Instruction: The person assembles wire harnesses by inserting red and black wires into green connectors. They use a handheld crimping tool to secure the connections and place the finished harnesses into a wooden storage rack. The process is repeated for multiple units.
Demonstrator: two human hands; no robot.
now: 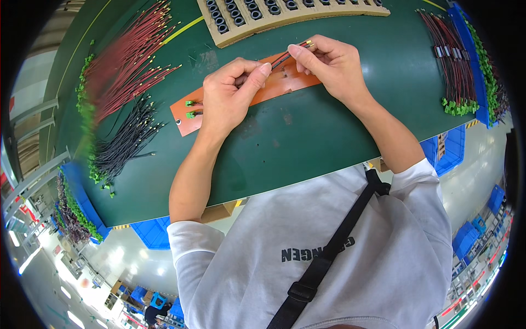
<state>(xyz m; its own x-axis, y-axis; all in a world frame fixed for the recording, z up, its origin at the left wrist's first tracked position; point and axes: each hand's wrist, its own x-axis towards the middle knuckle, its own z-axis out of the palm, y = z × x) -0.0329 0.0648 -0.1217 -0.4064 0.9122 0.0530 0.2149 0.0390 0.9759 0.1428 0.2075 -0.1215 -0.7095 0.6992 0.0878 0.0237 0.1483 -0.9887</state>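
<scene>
Both hands meet over a flat orange rectangular board (274,88) lying slantwise on the green work table (307,142). The left hand (230,96) is curled, its thumb and forefinger pressed together on the near end of a thin pair of red and black wires (285,55). The right hand (329,63) pinches the far end of that pair between thumb and forefinger, near the small metal tips, so the wires run taut between the two hands just above the board. Two small green plastic connectors (190,108) sit on the board's left end, just beside the left wrist. A fan of loose red wires (129,66) and a bunch of black wires (126,137) lie well to the left. A cardboard tray of dark ring cores (257,13) lies beyond the hands, and bundled red and black wires with green ends (455,66) lie at the far right.
</scene>
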